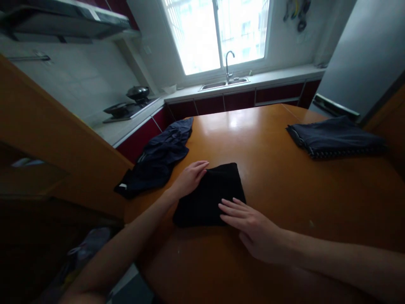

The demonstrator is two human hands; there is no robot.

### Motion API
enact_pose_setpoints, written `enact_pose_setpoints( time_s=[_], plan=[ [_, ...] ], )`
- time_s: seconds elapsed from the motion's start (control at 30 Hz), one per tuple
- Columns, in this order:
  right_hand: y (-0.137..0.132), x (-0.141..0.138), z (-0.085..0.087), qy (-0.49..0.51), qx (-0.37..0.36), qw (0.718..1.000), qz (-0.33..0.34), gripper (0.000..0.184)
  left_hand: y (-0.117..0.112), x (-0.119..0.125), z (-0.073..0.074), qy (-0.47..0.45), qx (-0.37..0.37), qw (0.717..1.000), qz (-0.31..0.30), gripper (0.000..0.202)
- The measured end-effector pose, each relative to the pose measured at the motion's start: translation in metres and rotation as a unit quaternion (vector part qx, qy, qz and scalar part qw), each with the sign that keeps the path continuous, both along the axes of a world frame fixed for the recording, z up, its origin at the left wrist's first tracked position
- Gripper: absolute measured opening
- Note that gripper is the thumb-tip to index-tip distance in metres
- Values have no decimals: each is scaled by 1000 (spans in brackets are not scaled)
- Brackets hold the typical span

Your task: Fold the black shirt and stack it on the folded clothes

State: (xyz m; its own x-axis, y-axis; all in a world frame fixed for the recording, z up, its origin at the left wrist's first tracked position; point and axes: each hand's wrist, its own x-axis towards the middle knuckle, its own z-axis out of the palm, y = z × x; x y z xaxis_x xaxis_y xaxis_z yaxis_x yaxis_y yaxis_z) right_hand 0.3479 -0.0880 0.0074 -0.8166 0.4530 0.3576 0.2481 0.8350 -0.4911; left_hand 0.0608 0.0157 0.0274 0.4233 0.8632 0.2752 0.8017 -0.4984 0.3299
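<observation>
A folded black garment (210,196) lies flat on the wooden table (262,169) in front of me; its exact kind cannot be made out. My left hand (191,177) rests at its far left edge, the fingers stretched out over the cloth. My right hand (249,223) lies on the near right corner with fingers extended and slightly spread. Neither hand grips anything that I can see. To the left, a crumpled dark navy garment (161,156) hangs partly over the table's edge.
Folded dark cloths (338,137) lie at the table's right side. Beyond the table run a counter with a sink (224,83) and tap, and a stove (136,110) with pans. A fridge (360,55) stands at right, a wooden panel (63,139) at left.
</observation>
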Motion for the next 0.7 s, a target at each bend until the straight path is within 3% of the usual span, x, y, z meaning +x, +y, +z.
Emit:
enact_pose_setpoints(
  time_s=[0.07, 0.17, 0.27, 0.37, 0.43, 0.57, 0.7],
  plan=[
    [20, -3, 12, 76, 4, 995, -58, 62, 9, -19, -1, -35, -3, 998, 57, 36],
    [73, -18, 19, 139, 17, 976, -166, 40, 18, -40, -3, -56, -14, 991, 124, 32],
    [129, -41, 15, 88, 21, 971, -221, 25, 19, -53, -5, -54, -37, 985, 157, 33],
    [165, -58, 10, -12, 13, 980, -200, 19, 17, -60, -9, -85, -84, 981, 155, 36],
    [174, -63, 10, -73, 24, 983, -170, 19, 15, -61, -13, -116, -108, 976, 150, 34],
    [176, -63, 18, -178, 122, 969, -123, 22, 17, -63, -19, -153, -128, 967, 157, 25],
    [171, -61, 24, -225, 180, 952, -106, 25, 19, -64, -21, -158, -124, 967, 156, 22]
  ],
)
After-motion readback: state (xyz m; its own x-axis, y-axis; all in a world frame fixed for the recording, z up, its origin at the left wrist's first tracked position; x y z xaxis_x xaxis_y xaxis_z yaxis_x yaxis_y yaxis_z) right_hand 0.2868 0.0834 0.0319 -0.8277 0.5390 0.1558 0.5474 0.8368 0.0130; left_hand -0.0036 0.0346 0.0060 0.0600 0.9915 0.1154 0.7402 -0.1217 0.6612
